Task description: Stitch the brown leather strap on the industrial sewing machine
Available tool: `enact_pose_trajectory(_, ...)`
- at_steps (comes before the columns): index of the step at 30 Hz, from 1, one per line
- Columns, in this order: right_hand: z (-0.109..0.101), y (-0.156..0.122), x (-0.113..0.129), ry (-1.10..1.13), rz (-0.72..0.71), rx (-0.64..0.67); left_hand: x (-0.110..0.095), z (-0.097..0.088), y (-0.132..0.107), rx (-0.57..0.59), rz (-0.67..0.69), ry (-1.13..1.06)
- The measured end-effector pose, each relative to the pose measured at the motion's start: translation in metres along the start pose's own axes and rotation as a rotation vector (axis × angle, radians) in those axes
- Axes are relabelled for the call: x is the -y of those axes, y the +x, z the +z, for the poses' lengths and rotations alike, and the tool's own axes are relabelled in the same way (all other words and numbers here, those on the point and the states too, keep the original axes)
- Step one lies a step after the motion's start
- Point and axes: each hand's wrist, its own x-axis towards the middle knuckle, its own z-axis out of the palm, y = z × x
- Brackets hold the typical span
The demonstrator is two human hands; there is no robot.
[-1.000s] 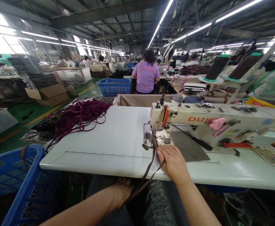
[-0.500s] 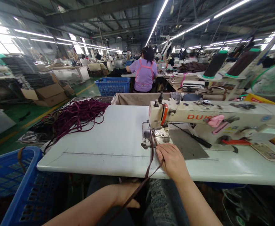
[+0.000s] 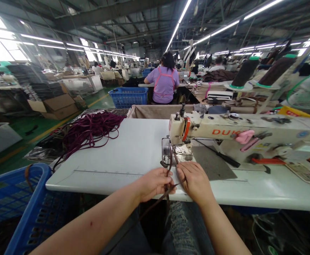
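A cream sewing machine (image 3: 240, 136) stands on the white table (image 3: 123, 156). A thin brown strap (image 3: 170, 166) runs from under its presser foot toward me and drops over the table's front edge. My left hand (image 3: 155, 182) is closed on the strap at that edge. My right hand (image 3: 194, 182) lies palm down beside it, fingertips pressing the strap just in front of the needle plate (image 3: 177, 156).
A tangled heap of maroon cord (image 3: 89, 129) lies at the table's back left. A blue plastic basket (image 3: 13, 209) sits at my lower left. Scissors (image 3: 218, 157) rest on a grey mat under the machine arm. A person in a purple top (image 3: 165, 85) sits ahead.
My left hand has risen from my lap to the table edge and taken hold of the strap next to my right hand. My right hand has stayed in place.
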Motion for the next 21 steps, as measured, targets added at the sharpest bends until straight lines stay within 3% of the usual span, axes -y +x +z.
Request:
enact_pose_trajectory(4, 0.001, 0.0, 0.001, 0.007, 0.009, -0.001, -0.04, -0.004, 0.026, -0.203, 0.099, -0.136)
enact_pose_trajectory(7, 0.001, 0.0, 0.001, 0.006, 0.008, -0.008, -0.066, -0.017, 0.038, -0.257, 0.205, -0.208)
enact_pose_trajectory(10, 0.001, -0.001, 0.001, 0.0, 0.007, -0.014, -0.09, -0.037, 0.036, -0.306, 0.337, -0.29)
enact_pose_trajectory(16, 0.002, -0.001, 0.0, 0.015, 0.018, -0.006, -0.127, -0.09, -0.008, -0.357, 0.73, -0.446)
enact_pose_trajectory(19, 0.001, 0.0, 0.0, 0.013, 0.02, -0.004, -0.132, -0.115, -0.042, -0.342, 0.921, -0.408)
enact_pose_trajectory(21, 0.001, 0.0, 0.0, 0.004, 0.019, -0.009, -0.13, -0.127, -0.067, -0.289, 0.952, -0.304)
